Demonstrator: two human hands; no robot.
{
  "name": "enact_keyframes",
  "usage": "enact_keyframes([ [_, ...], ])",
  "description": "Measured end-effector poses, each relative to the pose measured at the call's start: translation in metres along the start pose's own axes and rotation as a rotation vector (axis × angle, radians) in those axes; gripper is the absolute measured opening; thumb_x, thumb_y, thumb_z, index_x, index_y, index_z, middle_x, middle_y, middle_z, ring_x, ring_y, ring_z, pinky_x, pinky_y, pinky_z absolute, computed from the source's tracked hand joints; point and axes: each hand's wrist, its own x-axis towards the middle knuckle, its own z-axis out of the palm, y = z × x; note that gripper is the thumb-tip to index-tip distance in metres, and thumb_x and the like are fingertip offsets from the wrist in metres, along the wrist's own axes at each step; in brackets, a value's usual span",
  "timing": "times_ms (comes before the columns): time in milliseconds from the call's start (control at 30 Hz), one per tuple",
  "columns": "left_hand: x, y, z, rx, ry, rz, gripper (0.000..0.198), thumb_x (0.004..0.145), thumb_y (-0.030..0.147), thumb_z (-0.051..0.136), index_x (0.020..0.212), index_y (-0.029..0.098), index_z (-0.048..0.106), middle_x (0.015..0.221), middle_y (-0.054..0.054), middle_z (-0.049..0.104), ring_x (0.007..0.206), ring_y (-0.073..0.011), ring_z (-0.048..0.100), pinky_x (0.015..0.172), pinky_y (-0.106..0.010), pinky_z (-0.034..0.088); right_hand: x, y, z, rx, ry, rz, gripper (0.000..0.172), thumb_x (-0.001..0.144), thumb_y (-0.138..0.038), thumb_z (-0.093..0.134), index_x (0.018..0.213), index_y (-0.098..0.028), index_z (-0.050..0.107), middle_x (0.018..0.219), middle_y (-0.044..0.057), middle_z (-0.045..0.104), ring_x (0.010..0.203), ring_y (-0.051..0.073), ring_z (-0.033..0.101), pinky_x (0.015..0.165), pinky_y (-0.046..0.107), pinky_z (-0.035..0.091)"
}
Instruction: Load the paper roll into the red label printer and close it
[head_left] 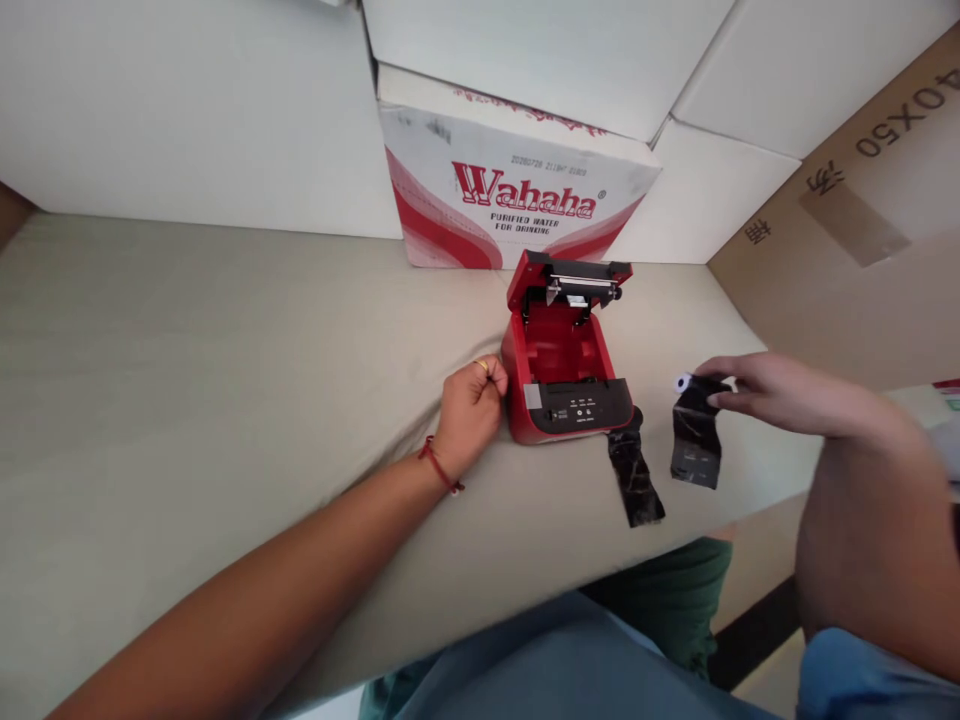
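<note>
A small red label printer [562, 350] with a black front panel stands on the covered surface, its lid raised and its inner bay exposed. Against its left side rests my left hand [472, 410], closed, with a ring and a red wrist cord; whatever its fingers may hold is hidden. To the right of the printer, my right hand [750, 390] grips a roll of black label paper [696, 435] with a white core, and its loose end hangs toward me. Another black label strip [636, 478] lies just off the printer's front right corner.
A white and red Wahaha water carton [517, 190] stands right behind the printer, with white boxes [202, 110] around it. A large brown carton [855, 220] closes off the right side. The surface's front edge [540, 610] runs close to my body.
</note>
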Motion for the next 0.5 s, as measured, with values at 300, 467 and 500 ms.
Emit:
enact_keyframes([
  [300, 0.000, -0.001, 0.001, -0.020, 0.013, -0.036, 0.008, 0.064, 0.020, 0.048, 0.064, 0.023, 0.056, 0.060, 0.002, 0.055, 0.060, -0.0142, 0.045, 0.060, -0.029, 0.032, 0.022, -0.029, 0.068, 0.156, 0.069, -0.037, 0.046, 0.100, -0.029, 0.058, 0.141, -0.025, 0.079, 0.142, 0.010, 0.081, 0.123, 0.029, 0.079, 0.111, 0.044, 0.063],
  [467, 0.001, -0.002, 0.001, -0.020, 0.014, -0.040, 0.008, 0.064, 0.022, 0.049, 0.064, 0.023, 0.056, 0.060, 0.002, 0.055, 0.060, -0.0140, 0.044, 0.059, -0.028, 0.033, 0.022, -0.061, 0.090, 0.141, -0.032, -0.194, 0.037, 0.096, -0.024, 0.073, 0.133, -0.027, 0.082, 0.131, 0.011, 0.081, 0.115, 0.027, 0.080, 0.102, 0.038, 0.064],
  [500, 0.001, -0.002, 0.000, -0.019, 0.013, -0.039, 0.008, 0.064, 0.021, 0.049, 0.064, 0.023, 0.057, 0.060, 0.002, 0.056, 0.060, -0.0140, 0.045, 0.059, -0.028, 0.033, 0.018, -0.062, 0.088, 0.117, -0.024, -0.198, 0.036, 0.096, -0.025, 0.075, 0.131, -0.026, 0.083, 0.127, 0.012, 0.081, 0.111, 0.027, 0.081, 0.100, 0.038, 0.064],
])
